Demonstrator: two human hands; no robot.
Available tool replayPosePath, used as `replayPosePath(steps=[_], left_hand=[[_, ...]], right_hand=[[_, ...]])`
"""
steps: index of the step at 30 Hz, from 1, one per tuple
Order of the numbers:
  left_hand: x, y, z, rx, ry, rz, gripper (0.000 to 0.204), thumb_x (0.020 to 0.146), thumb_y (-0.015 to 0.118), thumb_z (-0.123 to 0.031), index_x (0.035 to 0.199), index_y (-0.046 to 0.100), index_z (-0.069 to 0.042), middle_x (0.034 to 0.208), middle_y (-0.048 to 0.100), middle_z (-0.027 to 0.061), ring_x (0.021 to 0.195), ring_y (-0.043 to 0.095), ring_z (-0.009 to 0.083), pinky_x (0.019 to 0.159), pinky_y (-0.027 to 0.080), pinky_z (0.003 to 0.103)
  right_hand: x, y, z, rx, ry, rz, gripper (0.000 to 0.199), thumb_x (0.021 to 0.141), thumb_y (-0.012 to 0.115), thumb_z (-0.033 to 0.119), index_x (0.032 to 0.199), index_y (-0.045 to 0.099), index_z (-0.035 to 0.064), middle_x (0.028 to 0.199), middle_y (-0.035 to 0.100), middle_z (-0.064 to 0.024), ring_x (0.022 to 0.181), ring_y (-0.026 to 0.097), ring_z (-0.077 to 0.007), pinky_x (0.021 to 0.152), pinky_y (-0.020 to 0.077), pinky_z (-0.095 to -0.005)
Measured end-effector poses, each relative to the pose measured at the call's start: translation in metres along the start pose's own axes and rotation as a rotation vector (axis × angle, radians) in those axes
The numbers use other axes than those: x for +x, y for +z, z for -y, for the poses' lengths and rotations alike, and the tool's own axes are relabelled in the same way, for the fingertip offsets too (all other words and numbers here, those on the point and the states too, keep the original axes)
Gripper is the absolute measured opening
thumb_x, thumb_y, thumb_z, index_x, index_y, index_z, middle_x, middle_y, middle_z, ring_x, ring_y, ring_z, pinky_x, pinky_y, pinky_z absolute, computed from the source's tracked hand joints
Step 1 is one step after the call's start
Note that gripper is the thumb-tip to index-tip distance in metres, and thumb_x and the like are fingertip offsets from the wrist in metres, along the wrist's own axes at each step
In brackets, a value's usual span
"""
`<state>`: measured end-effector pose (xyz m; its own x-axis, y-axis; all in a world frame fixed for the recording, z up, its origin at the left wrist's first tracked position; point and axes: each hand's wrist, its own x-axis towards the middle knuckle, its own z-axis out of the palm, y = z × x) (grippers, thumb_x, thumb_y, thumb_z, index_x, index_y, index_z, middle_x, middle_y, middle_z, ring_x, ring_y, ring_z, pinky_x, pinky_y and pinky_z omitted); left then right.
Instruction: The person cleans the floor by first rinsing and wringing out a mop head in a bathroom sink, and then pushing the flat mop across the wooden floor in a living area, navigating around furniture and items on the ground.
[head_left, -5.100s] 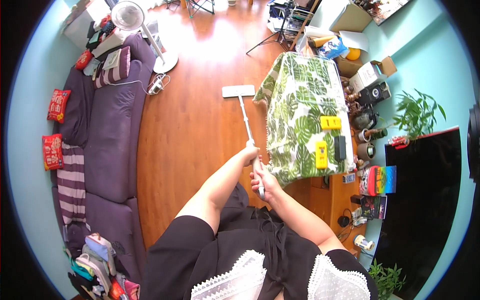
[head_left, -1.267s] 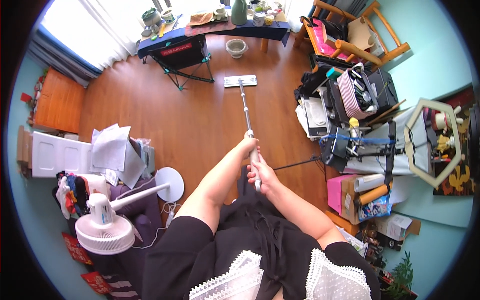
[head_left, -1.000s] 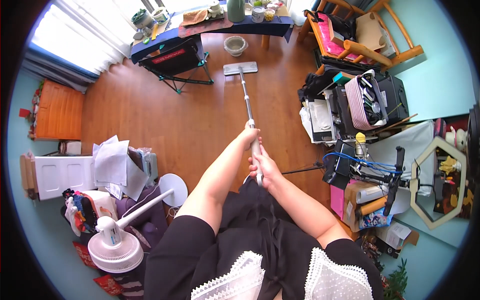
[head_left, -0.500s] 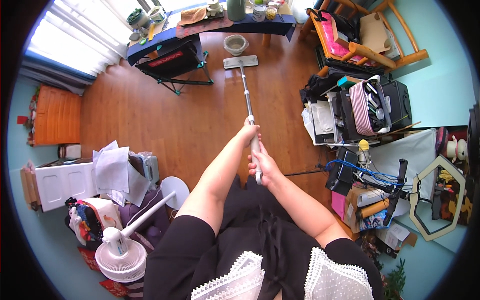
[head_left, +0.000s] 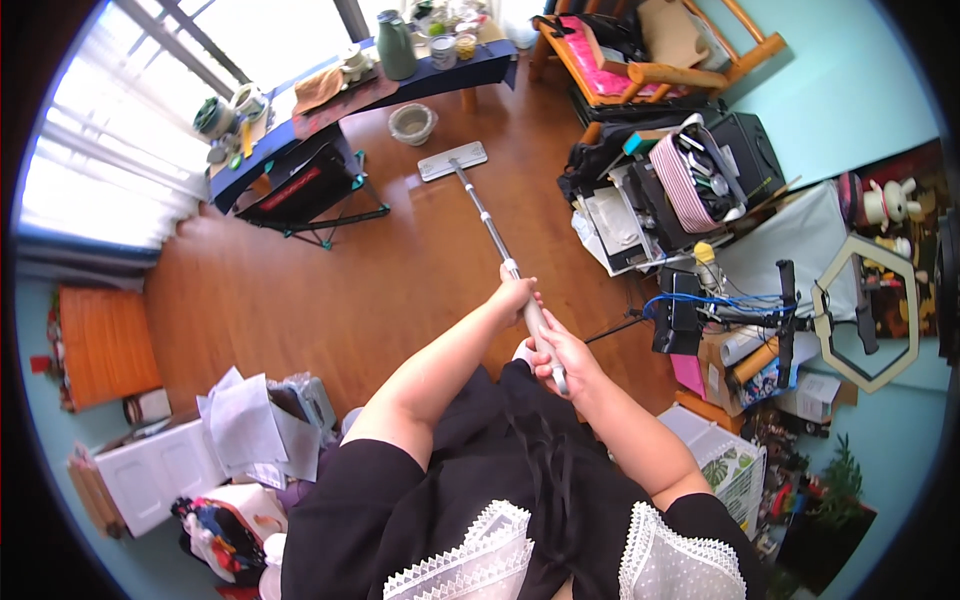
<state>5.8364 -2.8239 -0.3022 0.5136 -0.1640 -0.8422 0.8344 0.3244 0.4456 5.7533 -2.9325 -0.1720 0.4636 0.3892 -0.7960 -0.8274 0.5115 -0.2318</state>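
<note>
Flat mop [head_left: 500, 245]: long axis runs from the hands near frame centre up and slightly left, away from the person. Its pale rectangular mop head [head_left: 452, 161] lies flat on the wooden floor [head_left: 300, 290] at the far end, long side roughly crosswise to the pole, tilted a little. It sits just in front of a small grey bowl [head_left: 412, 122] and the dark low table [head_left: 400, 85] by the window.

Left to right: white storage box and loose papers [head_left: 240, 425] at lower left; a black folding stand [head_left: 305, 190] beside the table; then the mop pole at centre. The left hand [head_left: 517, 294] is wrapped closed round the pole higher up. The right hand [head_left: 560, 358] is closed on the pole's near end, just behind the left. Both forearms come up from the lower edge over black clothing. On the right, a crowded pile of black boxes, a striped bag [head_left: 685, 180], cables and a wooden chair [head_left: 650, 60] with a pink cushion.

Versus 0.5 s ago: same two-hand grip, the mop head reaches slightly further left toward the bowl, and the view has shifted a bit, so the white lamp at lower left has gone.
</note>
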Motion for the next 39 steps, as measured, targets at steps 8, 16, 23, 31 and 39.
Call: replayPosePath(steps=[8,16,23,31,39], left_hand=[[0.016,-0.002,-0.006,0.183,-0.047,0.024,0.082,0.09,0.05,-0.011,0.143,-0.01,-0.027,0.079,0.053,0.011,0.062,0.055,0.0188,0.052,0.052,0.034],[0.069,-0.022,-0.059,0.242,-0.007,-0.041,0.051,0.09,0.051,-0.008,0.129,0.02,-0.022,0.071,0.048,0.0055,0.055,0.049,0.0139,0.048,0.049,0.03],[0.081,-0.027,-0.078,0.291,-0.015,-0.036,0.045,0.091,0.051,-0.01,0.125,0.023,-0.022,0.07,0.048,0.0032,0.056,0.05,0.0133,0.05,0.049,0.028],[0.055,-0.015,-0.06,0.317,-0.017,0.103,0.062,0.09,0.052,-0.008,0.133,0.009,-0.024,0.076,0.049,0.008,0.061,0.052,0.0164,0.052,0.051,0.032],[0.024,0.008,-0.034,0.203,-0.033,0.176,0.053,0.088,0.054,-0.005,0.124,0.019,-0.022,0.082,0.047,0.0075,0.061,0.049,0.0139,0.051,0.049,0.03]], right_hand=[[0.017,0.002,-0.008,0.066,-0.063,-0.083,0.046,0.098,0.038,0.019,0.142,0.026,0.0301,0.085,0.047,-0.0052,0.052,0.041,-0.0083,0.039,0.0339,-0.0185],[0.091,0.023,0.01,0.086,-0.112,-0.097,0.049,0.097,0.041,0.019,0.143,0.026,0.0301,0.086,0.048,-0.0055,0.053,0.043,-0.0098,0.04,0.0365,-0.0214],[0.109,0.031,0.013,0.105,-0.15,-0.09,0.048,0.098,0.039,0.019,0.143,0.026,0.0287,0.086,0.048,-0.005,0.054,0.044,-0.0082,0.041,0.0376,-0.0211],[0.069,0.033,0.003,0.159,-0.19,-0.122,0.043,0.099,0.037,0.02,0.141,0.03,0.0277,0.082,0.047,-0.0044,0.052,0.042,-0.0081,0.041,0.0363,-0.02],[0.034,0.018,-0.01,0.156,-0.184,-0.148,0.049,0.098,0.039,0.019,0.143,0.024,0.03,0.085,0.046,-0.006,0.054,0.043,-0.0101,0.043,0.0374,-0.0226]])
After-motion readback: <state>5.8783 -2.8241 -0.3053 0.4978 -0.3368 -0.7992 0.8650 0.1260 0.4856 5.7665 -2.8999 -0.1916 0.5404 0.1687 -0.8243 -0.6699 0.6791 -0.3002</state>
